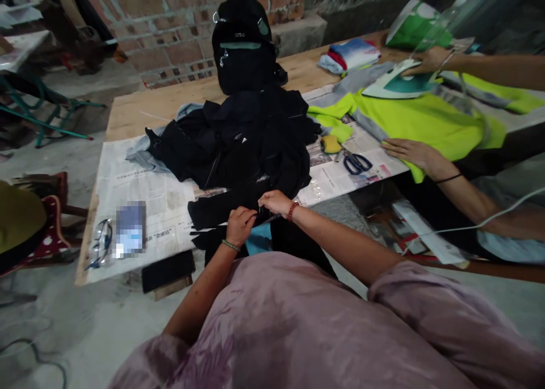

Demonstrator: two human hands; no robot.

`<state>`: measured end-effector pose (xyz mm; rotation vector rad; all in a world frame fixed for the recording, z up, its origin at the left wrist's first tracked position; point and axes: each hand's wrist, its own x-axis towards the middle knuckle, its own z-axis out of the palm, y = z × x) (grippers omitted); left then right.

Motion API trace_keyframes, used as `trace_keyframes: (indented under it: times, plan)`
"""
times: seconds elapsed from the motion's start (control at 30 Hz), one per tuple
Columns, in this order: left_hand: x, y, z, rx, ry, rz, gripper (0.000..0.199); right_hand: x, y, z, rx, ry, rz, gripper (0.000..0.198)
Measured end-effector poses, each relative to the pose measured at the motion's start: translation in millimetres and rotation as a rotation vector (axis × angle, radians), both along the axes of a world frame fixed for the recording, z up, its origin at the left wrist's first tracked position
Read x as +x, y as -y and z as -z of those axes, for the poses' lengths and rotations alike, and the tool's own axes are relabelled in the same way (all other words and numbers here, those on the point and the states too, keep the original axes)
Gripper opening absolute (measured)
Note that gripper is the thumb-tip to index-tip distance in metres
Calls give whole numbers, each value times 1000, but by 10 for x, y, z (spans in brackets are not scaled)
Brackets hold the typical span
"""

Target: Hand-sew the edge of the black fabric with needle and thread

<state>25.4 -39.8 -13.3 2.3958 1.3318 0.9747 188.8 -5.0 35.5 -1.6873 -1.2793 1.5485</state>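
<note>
My left hand (240, 225) is closed on the near edge of a black garment (230, 203), which hangs over the table's front edge. Close beside it, my right hand (276, 202) is pinched at the same edge. A tiny light glint shows below its fingertips, too small to name. Beyond both hands lies a heap of black clothes (255, 133). A light blue piece of cloth (259, 238) shows beneath my hands, at my lap.
A co-worker's hand (426, 62) holds an iron (398, 82) on a neon-yellow garment (430, 122). Dark-handled scissors (357, 163) and a yellow object (331, 144) lie at right. Glasses (101, 244) and a blurred-out object (130, 230) are left; a black backpack (242, 48) stands behind.
</note>
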Motion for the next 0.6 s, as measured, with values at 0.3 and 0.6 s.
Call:
trace_keyframes:
  times: [0.3, 0.6]
  plan:
    - [-4, -1, -38, -47, 63, 13, 13, 33, 47, 80, 77, -9, 9, 17]
    - [18, -3, -50, -85, 53, -12, 11, 37, 29, 62, 115, 46, -52, 15]
